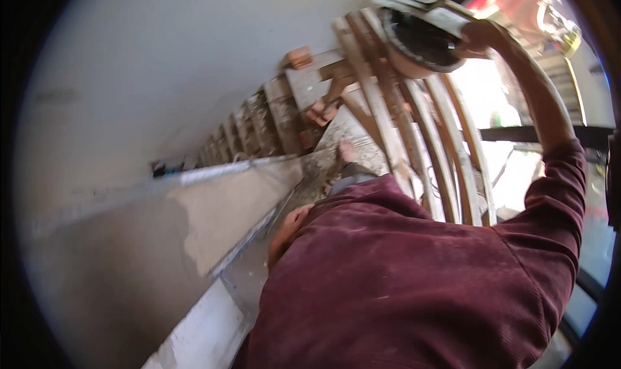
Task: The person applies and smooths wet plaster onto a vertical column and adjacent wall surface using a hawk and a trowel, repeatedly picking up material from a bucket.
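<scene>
At the upper right, my right hand (475, 40) is closed round a long, flat metal plastering tool (411, 3), which lies across the top of a round bucket (417, 61) with a dark inside. The bucket is on or against several rough wooden slats (444, 149). My left hand (294, 220) is low beside my body, partly behind my maroon top, with curled fingers; whatever they may hold is hidden. My bare foot (346, 150) is on a dusty step just past my body.
A staircase (278, 113) with stacked bricks (299, 57) runs up along a grey wall (129, 58). A low, part-plastered side wall (239, 207) borders my left, with a white block (194, 324) below. Bright openings and a dark rail (517, 134) show through and beyond the slats at right.
</scene>
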A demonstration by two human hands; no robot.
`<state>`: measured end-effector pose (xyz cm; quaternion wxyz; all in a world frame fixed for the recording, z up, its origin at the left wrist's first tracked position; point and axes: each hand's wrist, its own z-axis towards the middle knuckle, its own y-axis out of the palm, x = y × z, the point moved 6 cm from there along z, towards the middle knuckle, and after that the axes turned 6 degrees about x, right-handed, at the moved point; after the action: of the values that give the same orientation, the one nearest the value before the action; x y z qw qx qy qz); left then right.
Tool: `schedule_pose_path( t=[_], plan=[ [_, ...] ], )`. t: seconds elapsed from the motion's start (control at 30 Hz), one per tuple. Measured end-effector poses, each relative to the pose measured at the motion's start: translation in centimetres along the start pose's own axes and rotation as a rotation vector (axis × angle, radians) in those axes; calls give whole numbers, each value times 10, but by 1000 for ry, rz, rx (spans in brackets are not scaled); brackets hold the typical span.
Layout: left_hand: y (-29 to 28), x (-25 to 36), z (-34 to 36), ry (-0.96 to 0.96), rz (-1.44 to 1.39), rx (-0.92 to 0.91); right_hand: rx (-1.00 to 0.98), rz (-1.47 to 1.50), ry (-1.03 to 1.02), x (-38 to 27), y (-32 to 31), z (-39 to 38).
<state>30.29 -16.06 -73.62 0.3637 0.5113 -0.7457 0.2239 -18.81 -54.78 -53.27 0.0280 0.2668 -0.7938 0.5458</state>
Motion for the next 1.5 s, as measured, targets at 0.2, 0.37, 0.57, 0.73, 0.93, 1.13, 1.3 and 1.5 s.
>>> schedule_pose_path(
  t=[0.2, 0.37, 0.57, 0.73, 0.93, 1.13, 1.3, 1.5],
  plan=[
    [-17, -98, 9, -221, -451, 378, 156, -61, 83, 16, 40, -26],
    [-25, -92, -8, -241, -554, 453, 220, -211, 61, 25, 23, -43],
    [-50, -176, -24, -245, -358, 554, 304, -152, 90, 37, -57, -110],
    [-49, -228, -39, -424, -291, 660, 301, -235, 121, 56, -47, -123],
    [-39, -243, -58, -353, -72, 599, 500, -205, 71, 64, -21, -94],
    [-29, -229, -72, -303, 54, 566, 430, -275, 113, 68, 30, -59],
    [-1, -188, -79, -392, 6, 619, 382, -257, -26, 54, 32, -42],
    [9, -202, -91, -516, 126, 583, 318, -170, 4, 29, 12, -31]
  ],
)
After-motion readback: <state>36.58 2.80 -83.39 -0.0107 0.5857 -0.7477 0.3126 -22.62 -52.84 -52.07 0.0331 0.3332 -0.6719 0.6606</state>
